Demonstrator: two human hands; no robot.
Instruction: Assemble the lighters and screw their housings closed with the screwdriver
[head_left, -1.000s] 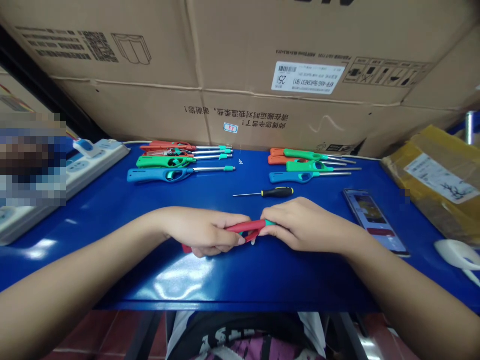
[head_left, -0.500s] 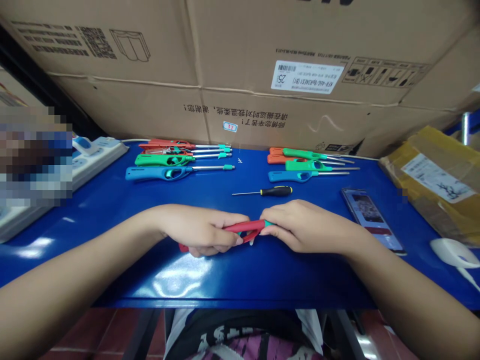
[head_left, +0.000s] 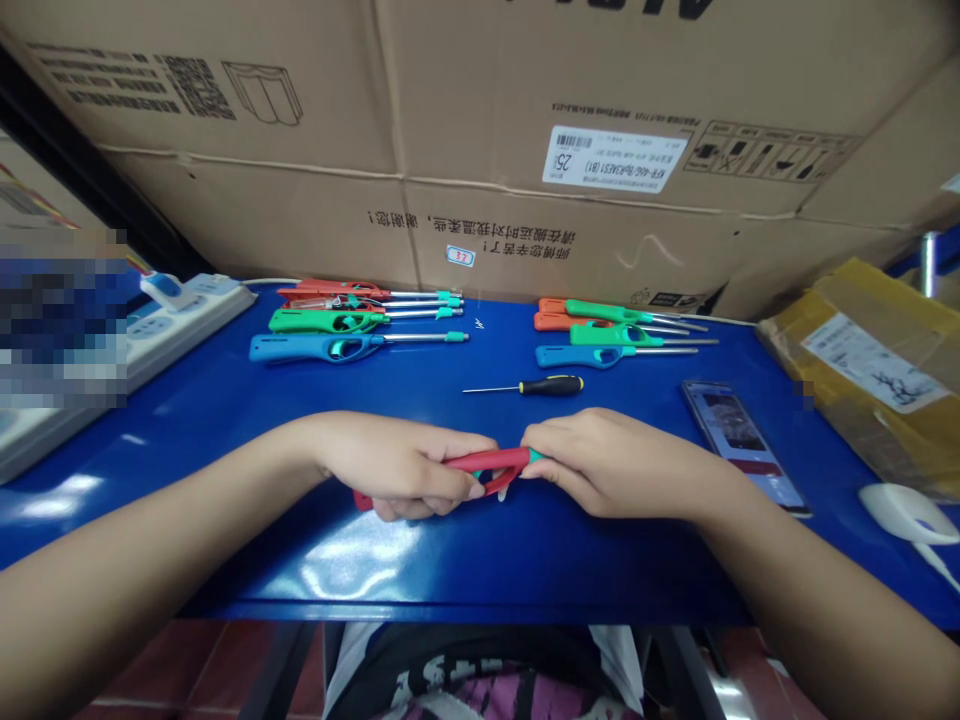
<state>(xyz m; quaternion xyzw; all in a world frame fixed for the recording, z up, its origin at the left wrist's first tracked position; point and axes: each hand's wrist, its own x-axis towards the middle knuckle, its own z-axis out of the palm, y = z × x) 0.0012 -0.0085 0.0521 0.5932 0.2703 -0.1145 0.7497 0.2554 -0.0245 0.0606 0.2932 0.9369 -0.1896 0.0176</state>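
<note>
A red long-nosed lighter (head_left: pixel 487 461) is held between both hands above the front part of the blue table. My left hand (head_left: pixel 405 465) is closed around its handle, whose red end pokes out beneath the fingers. At the front end, my right hand (head_left: pixel 589 460) pinches the teal collar; the rest of that end is hidden in the fingers. Just beyond the hands lies a screwdriver (head_left: pixel 551 386) with a black and yellow handle. Behind it on the left rest several lighters, a blue lighter (head_left: pixel 315 347) nearest; on the right is another group, including a green lighter (head_left: pixel 600 334).
A phone (head_left: pixel 742 440) lies to the right, near a white plastic device (head_left: pixel 907 510) with a cable and a yellow-taped parcel (head_left: pixel 862 370). A white power strip (head_left: pixel 187 320) runs along the left. The large cardboard box (head_left: pixel 480 130) walls off the back of the blue table (head_left: pixel 247 560).
The lighter's front part has turned slightly in my hands, and its trigger opening shows more clearly. Both hands keep their hold, and the things on the table have not moved.
</note>
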